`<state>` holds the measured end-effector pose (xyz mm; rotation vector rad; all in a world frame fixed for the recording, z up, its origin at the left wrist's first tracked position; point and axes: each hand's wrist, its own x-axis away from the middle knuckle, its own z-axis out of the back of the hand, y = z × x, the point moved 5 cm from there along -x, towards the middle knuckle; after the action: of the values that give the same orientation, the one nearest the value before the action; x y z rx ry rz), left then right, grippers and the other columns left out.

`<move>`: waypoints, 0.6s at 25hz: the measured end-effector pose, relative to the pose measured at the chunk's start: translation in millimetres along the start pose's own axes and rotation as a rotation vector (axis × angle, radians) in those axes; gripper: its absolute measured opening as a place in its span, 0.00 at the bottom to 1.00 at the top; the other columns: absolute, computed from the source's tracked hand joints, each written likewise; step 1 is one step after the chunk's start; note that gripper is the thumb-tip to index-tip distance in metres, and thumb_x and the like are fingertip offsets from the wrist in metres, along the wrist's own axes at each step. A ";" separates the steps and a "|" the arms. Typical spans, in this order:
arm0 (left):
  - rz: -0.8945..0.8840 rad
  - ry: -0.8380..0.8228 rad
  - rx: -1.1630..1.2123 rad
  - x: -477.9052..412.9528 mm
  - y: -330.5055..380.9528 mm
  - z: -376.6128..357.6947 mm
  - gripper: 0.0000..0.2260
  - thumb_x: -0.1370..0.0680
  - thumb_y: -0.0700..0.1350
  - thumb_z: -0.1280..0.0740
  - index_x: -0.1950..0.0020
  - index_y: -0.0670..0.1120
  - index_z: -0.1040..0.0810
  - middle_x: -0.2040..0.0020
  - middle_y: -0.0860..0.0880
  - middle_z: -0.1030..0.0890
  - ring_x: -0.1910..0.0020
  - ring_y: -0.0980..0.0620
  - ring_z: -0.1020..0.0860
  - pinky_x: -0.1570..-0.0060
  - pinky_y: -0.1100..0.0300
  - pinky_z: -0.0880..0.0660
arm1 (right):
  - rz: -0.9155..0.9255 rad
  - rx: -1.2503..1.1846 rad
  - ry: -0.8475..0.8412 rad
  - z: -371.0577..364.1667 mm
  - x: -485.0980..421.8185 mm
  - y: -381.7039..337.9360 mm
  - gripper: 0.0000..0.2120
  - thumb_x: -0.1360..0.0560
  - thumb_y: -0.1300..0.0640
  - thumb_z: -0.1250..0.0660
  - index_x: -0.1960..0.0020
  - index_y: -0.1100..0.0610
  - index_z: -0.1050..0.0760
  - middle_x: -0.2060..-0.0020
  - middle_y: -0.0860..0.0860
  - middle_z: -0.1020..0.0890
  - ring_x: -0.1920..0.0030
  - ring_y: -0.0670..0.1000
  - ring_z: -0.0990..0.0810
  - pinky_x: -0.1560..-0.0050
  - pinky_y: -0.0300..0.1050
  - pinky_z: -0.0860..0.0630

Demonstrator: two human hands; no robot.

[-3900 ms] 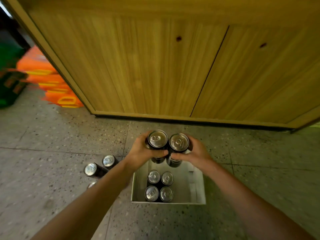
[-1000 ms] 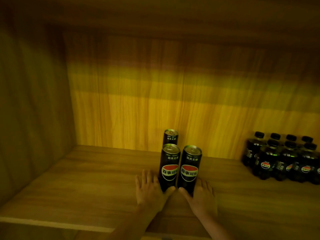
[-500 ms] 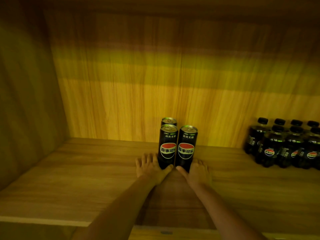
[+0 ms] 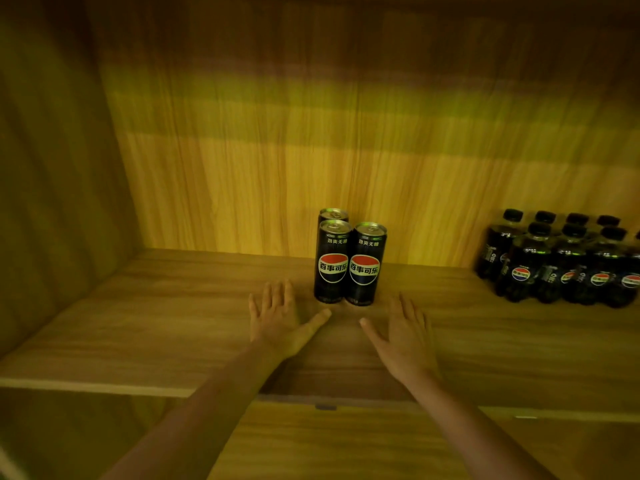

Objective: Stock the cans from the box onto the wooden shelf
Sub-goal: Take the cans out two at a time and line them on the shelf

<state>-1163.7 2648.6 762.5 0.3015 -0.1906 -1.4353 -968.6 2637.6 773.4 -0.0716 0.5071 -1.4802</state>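
Note:
Two tall black cans stand upright side by side on the wooden shelf [image 4: 180, 317]: the left can [image 4: 332, 261] and the right can [image 4: 366, 265], touching each other. A third can [image 4: 333, 214] shows only its top behind the left one. My left hand [image 4: 280, 317] lies flat and open on the shelf just in front and left of the cans. My right hand [image 4: 403, 332] is flat and open in front and right of them. Neither hand touches a can. The box is out of view.
A group of several black soda bottles [image 4: 568, 261] stands at the right back of the shelf. The shelf's left side wall [image 4: 52, 188] and back panel [image 4: 311, 161] enclose the space. The shelf's front edge [image 4: 104, 388] runs below my wrists.
Both hands have let go of the two front cans and drawn back a little toward me, spreading apart. The cans stay where they were set, near the back panel.

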 end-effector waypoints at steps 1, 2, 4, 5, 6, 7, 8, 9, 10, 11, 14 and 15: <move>-0.032 0.033 -0.015 14.6 -0.3 7.1 0.43 0.28 0.70 0.50 0.24 0.45 0.60 0.22 0.44 0.57 0.24 0.46 0.60 0.28 0.44 0.63 | 0.063 0.015 -0.016 8.8 12.8 -5.0 0.31 0.23 0.41 0.47 0.26 0.56 0.49 0.25 0.55 0.45 0.25 0.54 0.48 0.26 0.50 0.51; -0.062 0.055 -0.035 27.8 -0.3 14.2 0.42 0.27 0.69 0.50 0.24 0.45 0.59 0.22 0.45 0.57 0.24 0.46 0.60 0.27 0.45 0.63 | 0.121 0.029 -0.046 15.7 23.0 -11.1 0.29 0.22 0.44 0.47 0.27 0.56 0.47 0.25 0.54 0.44 0.25 0.54 0.47 0.26 0.49 0.50; -0.100 0.071 -0.072 53.5 0.7 30.8 0.40 0.26 0.67 0.48 0.24 0.45 0.59 0.22 0.46 0.57 0.23 0.46 0.59 0.27 0.45 0.62 | 0.212 0.065 -0.104 25.7 38.3 -24.4 0.28 0.23 0.45 0.45 0.27 0.56 0.46 0.26 0.54 0.42 0.26 0.54 0.45 0.26 0.48 0.49; -0.114 0.062 -0.091 65.1 1.1 38.8 0.39 0.25 0.65 0.47 0.24 0.45 0.58 0.22 0.45 0.56 0.23 0.46 0.58 0.27 0.45 0.61 | 0.235 0.087 -0.136 29.8 43.5 -29.9 0.30 0.23 0.45 0.44 0.27 0.56 0.47 0.26 0.54 0.43 0.26 0.54 0.45 0.26 0.49 0.49; -0.127 0.046 -0.111 77.0 1.9 46.9 0.38 0.24 0.63 0.45 0.24 0.45 0.58 0.22 0.45 0.55 0.23 0.46 0.57 0.26 0.45 0.59 | 0.236 0.106 -0.171 34.9 49.2 -34.4 0.32 0.25 0.43 0.42 0.26 0.56 0.48 0.25 0.54 0.43 0.26 0.54 0.45 0.26 0.51 0.49; -0.141 0.028 -0.125 89.1 2.8 54.0 0.37 0.24 0.61 0.44 0.24 0.45 0.57 0.22 0.45 0.54 0.23 0.46 0.56 0.25 0.46 0.58 | 0.229 0.119 -0.202 39.5 54.9 -37.7 0.35 0.26 0.42 0.40 0.26 0.55 0.48 0.25 0.54 0.43 0.26 0.55 0.46 0.25 0.53 0.49; -0.153 0.019 -0.128 104.6 3.9 60.1 0.37 0.24 0.60 0.42 0.24 0.44 0.56 0.22 0.45 0.53 0.23 0.46 0.54 0.25 0.46 0.56 | 0.222 0.127 -0.224 44.8 63.4 -40.1 0.37 0.28 0.41 0.38 0.26 0.55 0.48 0.25 0.55 0.43 0.26 0.55 0.45 0.25 0.55 0.48; -0.164 0.024 -0.119 120.0 4.4 64.6 0.38 0.25 0.59 0.41 0.24 0.44 0.55 0.22 0.45 0.51 0.23 0.46 0.52 0.25 0.47 0.54 | 0.218 0.127 -0.240 50.0 70.4 -42.9 0.38 0.29 0.41 0.36 0.26 0.55 0.48 0.26 0.55 0.42 0.26 0.56 0.44 0.26 0.55 0.47; -0.175 0.040 -0.110 136.0 3.7 67.9 0.38 0.25 0.59 0.39 0.24 0.44 0.54 0.22 0.45 0.49 0.24 0.46 0.50 0.25 0.47 0.53 | 0.215 0.127 -0.254 55.8 78.8 -45.6 0.39 0.29 0.41 0.35 0.27 0.56 0.47 0.26 0.55 0.41 0.27 0.57 0.43 0.26 0.55 0.46; -0.184 0.059 -0.103 153.5 1.3 69.8 0.38 0.25 0.59 0.38 0.24 0.44 0.53 0.23 0.45 0.47 0.24 0.46 0.48 0.25 0.47 0.52 | 0.214 0.132 -0.268 61.3 89.7 -48.7 0.40 0.30 0.41 0.34 0.27 0.56 0.47 0.26 0.55 0.41 0.27 0.57 0.43 0.27 0.55 0.45; -0.207 0.091 -0.118 200.8 -11.4 67.6 0.38 0.26 0.58 0.38 0.24 0.43 0.51 0.23 0.44 0.45 0.24 0.45 0.48 0.25 0.48 0.52 | 0.237 0.168 -0.292 73.0 126.0 -54.2 0.41 0.30 0.41 0.34 0.27 0.57 0.47 0.26 0.56 0.42 0.27 0.58 0.43 0.27 0.56 0.46; -0.212 0.102 -0.123 214.5 -17.2 65.8 0.38 0.26 0.58 0.37 0.24 0.43 0.51 0.23 0.43 0.45 0.24 0.44 0.48 0.25 0.48 0.52 | 0.246 0.179 -0.300 74.4 138.1 -54.6 0.41 0.30 0.41 0.34 0.27 0.57 0.48 0.26 0.57 0.42 0.27 0.58 0.44 0.27 0.56 0.46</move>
<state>-1172.5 2428.4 808.3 0.2994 0.0138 -1.6291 -991.2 2479.8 820.3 -0.0850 0.1334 -1.2408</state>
